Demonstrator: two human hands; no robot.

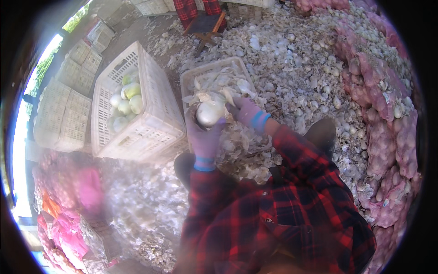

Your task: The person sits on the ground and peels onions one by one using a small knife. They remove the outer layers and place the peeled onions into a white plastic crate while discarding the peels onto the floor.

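My left hand (205, 137), in a light purple glove with a blue cuff, holds a peeled-looking white onion (209, 114) from below and the side. Loose papery skin (209, 97) hangs at the onion's far side. Close against its right side is my gloved right hand (248, 111), with fingers curled on a strip of skin (228, 97); the fingertips are partly hidden. Both hands are over a shallow pale plastic crate (183, 77) heaped with onion skins (222, 78). To the left, a tilted white plastic crate (155, 92) contains several pale onions (131, 90).
Onion skins (294, 68) cover the ground around me. Pink mesh sacks of onions (383, 144) line the right side; more pink sacks (68, 233) lie at lower left. Stacked crates (61, 113) stand at far left. A folding stool (205, 25) is ahead, with red plaid cloth (184, 13) beside it.
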